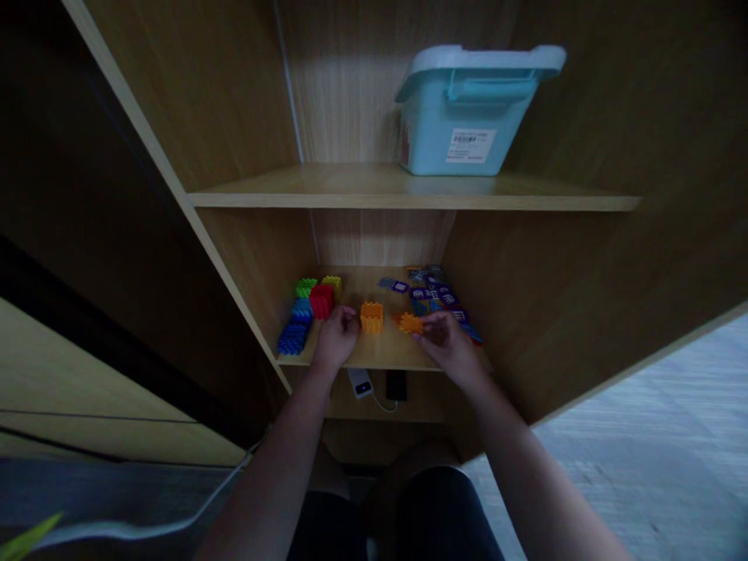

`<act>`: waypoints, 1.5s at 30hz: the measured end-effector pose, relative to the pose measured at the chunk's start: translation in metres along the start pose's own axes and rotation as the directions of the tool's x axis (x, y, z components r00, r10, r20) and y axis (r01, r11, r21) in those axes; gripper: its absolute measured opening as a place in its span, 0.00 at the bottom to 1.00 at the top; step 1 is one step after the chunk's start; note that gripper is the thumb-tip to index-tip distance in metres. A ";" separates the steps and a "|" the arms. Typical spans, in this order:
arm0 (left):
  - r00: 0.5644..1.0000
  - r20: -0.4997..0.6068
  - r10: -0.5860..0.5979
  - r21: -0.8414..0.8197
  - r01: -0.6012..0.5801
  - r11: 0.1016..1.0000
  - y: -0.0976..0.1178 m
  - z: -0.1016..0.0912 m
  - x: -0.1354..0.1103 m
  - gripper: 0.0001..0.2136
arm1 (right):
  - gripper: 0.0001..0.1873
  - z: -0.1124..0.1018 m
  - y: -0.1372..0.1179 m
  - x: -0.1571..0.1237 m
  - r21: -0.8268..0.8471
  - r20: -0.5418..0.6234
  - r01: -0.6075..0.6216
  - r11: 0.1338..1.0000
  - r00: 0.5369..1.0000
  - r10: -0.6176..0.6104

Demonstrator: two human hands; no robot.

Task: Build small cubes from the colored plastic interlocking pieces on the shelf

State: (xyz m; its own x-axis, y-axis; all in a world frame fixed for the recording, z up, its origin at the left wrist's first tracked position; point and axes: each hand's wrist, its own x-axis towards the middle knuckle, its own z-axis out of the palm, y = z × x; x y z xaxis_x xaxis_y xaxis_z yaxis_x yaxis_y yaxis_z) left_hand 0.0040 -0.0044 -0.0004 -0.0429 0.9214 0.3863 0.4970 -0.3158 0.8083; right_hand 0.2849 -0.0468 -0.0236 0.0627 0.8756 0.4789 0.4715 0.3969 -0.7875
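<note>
R hand [447, 343] has fingers pinched on orange pc [410, 323], approx 3 o'clock from orange stack [372, 318] on shelf [386, 352]. L hand [337, 336], nr stack's 8 o'clock: fingers curled, can't tell how far open.

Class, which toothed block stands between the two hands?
The orange block, between the left hand and right hand; the red block and others cluster at left, and the orange piece is held.

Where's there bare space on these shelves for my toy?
Upstairs, the upper shelf is bare left of the blue bin. Below, there's a little bare patch behind the orange stack, between the yellow stack and purple pieces. Both sides of that lower shelf are crowded.
</note>
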 end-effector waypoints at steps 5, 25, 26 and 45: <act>1.000 0.014 0.023 -0.052 -0.022 0.998 -0.002 -0.002 -0.001 0.08 | 0.27 0.029 -0.014 0.036 0.127 -0.035 0.035 0.991 0.999 -0.031; 0.995 0.042 0.094 -0.123 -0.088 0.989 -0.007 -0.001 -0.004 0.08 | 0.25 0.072 -0.033 0.043 0.096 -0.039 0.191 0.977 0.981 -0.188; 0.995 0.045 0.094 -0.119 -0.088 0.989 -0.007 -0.001 -0.004 0.08 | 0.24 0.072 -0.033 0.042 0.090 -0.037 0.195 0.977 0.981 -0.193; 0.995 0.049 0.092 -0.119 -0.085 0.989 0.003 -0.003 -0.005 0.06 | 0.21 0.070 -0.035 0.040 0.005 0.009 0.205 0.979 0.979 -0.205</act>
State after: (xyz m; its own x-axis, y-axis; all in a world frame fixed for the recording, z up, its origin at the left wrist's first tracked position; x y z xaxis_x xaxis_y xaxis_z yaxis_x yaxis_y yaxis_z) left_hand 0.0029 -0.0108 0.0016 0.0457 0.8986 0.4364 0.3924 -0.4179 0.8194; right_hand 0.2089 -0.0065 -0.0042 -0.0432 0.7784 0.6263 0.4699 0.5691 -0.6748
